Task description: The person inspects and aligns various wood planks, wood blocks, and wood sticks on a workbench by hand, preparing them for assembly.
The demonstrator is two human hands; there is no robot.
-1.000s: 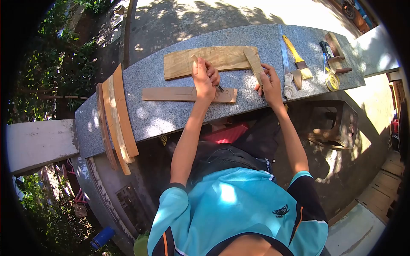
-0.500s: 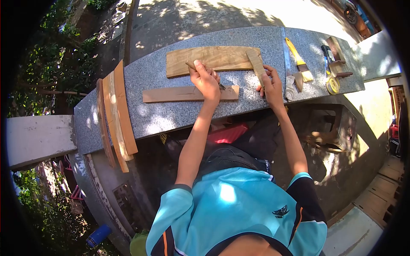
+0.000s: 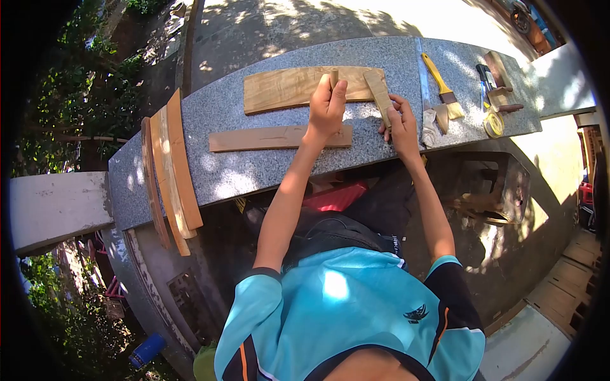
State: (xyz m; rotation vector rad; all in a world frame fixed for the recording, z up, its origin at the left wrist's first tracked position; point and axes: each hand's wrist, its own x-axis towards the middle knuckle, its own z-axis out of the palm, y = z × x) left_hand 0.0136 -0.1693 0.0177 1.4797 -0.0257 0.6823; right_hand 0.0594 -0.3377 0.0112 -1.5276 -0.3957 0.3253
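My left hand [image 3: 327,113] is closed in a fist around a short wooden handle [image 3: 334,77], which sticks up past the thumb. The tool's other end is hidden by the hand. My right hand [image 3: 401,127] grips the lower end of a flat, tapered piece of wood [image 3: 377,89], which slants up to the left. Behind both hands a wide wooden board [image 3: 279,90] lies on the grey granite slab [image 3: 222,171]. Nearer to me is a narrow brown wooden strip [image 3: 254,139], its right part passing behind my left wrist.
Several long wooden strips [image 3: 175,171] lie across the slab's left end. To the right are a steel ruler [image 3: 424,76], a yellow-handled paintbrush [image 3: 440,79], a crumpled cloth [image 3: 430,129], a roll of tape [image 3: 493,125] and a wooden block [image 3: 498,70].
My left hand has moved slightly up and right and turned, so the handle now points upward instead of left. My right hand keeps its hold on the tapered wood, nearly still.
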